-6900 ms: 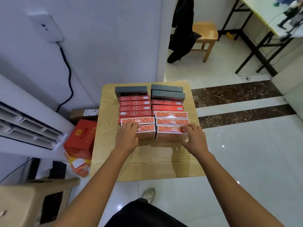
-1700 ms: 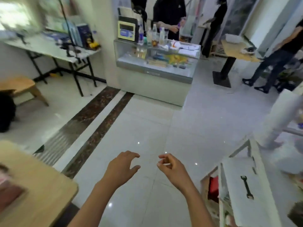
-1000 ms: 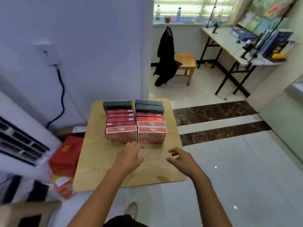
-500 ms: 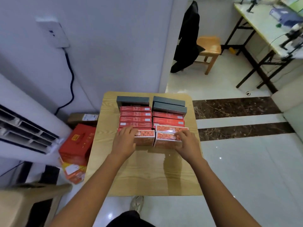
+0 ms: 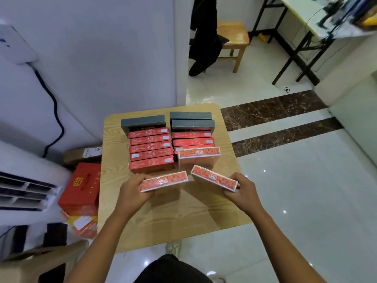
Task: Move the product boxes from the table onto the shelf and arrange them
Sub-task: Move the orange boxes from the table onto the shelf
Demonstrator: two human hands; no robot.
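Left orange box (image 5: 164,180) is gripped by left hand (image 5: 132,192), right orange box (image 5: 214,177) by right hand (image 5: 243,190), arms outstretched.

Orange-patterned boxes (image 5: 164,181), woodgrain table (image 5: 173,217)

In the middle of the frame, the left hand (image 5: 132,194) is gripping the left orange box (image 5: 164,180) by its end, and the right hand (image 5: 242,190) is gripping the right orange box (image 5: 214,177), both boxes tilting over the wooden desk (image 5: 173,221). Above them, a third orange box (image 5: 199,153), red boxes (image 5: 151,148) and dark grey boxes (image 5: 142,121) are sitting in two rows.
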